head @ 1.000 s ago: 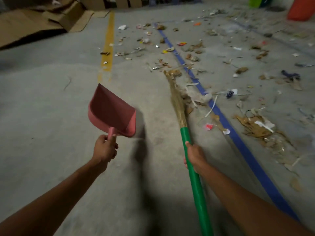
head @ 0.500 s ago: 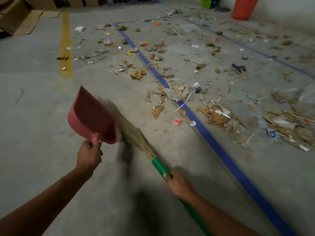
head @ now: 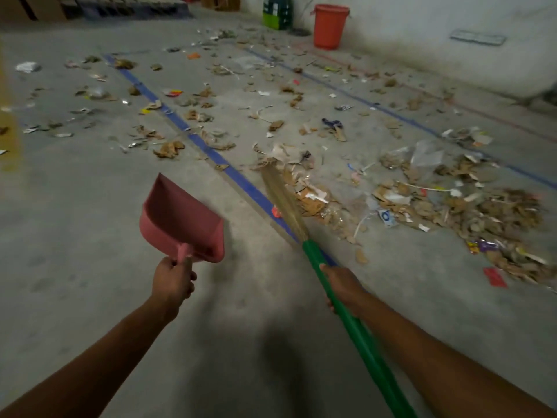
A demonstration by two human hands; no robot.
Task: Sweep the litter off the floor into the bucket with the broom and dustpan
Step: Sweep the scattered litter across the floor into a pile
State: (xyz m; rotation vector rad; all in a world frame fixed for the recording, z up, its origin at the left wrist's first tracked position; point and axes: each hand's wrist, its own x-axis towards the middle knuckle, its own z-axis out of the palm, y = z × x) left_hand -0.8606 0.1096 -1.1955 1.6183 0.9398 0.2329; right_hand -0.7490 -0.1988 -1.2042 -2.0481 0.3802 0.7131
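My left hand [head: 172, 279] grips the handle of a pink dustpan [head: 180, 218], held in the air with its mouth pointing away from me. My right hand [head: 342, 286] grips the green handle of a straw broom [head: 283, 196]. The broom's bristles reach forward across a blue floor line to the edge of a litter pile [head: 458, 206] of cardboard scraps, paper and plastic at the right. More litter [head: 196, 116] is scattered over the concrete floor ahead. An orange bucket [head: 330, 26] stands upright at the far wall.
A green and black box [head: 276, 12] stands left of the bucket. Blue tape lines [head: 180, 123] run diagonally across the floor. A white wall [head: 437, 22] closes the far right side. Wooden pallets [head: 120, 7] and cardboard lie at the far left.
The view has turned to the right, bringing the bucket and wall closer to centre. The broom has swung from beside the dustpan over to the right, its bristles now at the litter pile.
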